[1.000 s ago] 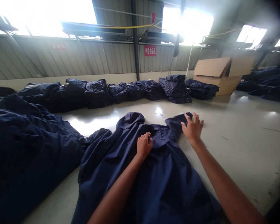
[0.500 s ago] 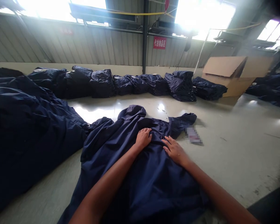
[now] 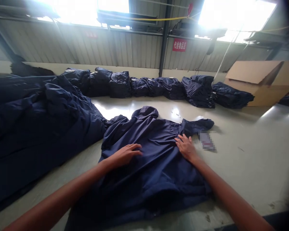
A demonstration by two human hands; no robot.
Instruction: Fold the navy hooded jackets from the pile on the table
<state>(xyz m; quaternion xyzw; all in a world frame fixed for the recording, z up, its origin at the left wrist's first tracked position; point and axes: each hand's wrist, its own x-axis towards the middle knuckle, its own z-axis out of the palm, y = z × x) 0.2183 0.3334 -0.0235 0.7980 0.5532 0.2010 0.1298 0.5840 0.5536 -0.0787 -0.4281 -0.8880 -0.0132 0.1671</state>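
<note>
Across the lower centre of the frame, a navy hooded nylon jacket (image 3: 149, 166) lies spread on the pale glossy floor (image 3: 255, 160). The left hand (image 3: 126, 155) rests on it, fingers released and extended; the right hand (image 3: 186, 147) lies flat, fingers spread, grasping nothing. A heaped navy garment pile (image 3: 38, 109) fills the left; a row of bundled navy garments (image 3: 135, 88) and an open cardboard box (image 3: 255, 81) stand beyond, upper right.

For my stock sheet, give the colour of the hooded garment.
The hooded garment is plain navy blue; the head view shows it.
</note>
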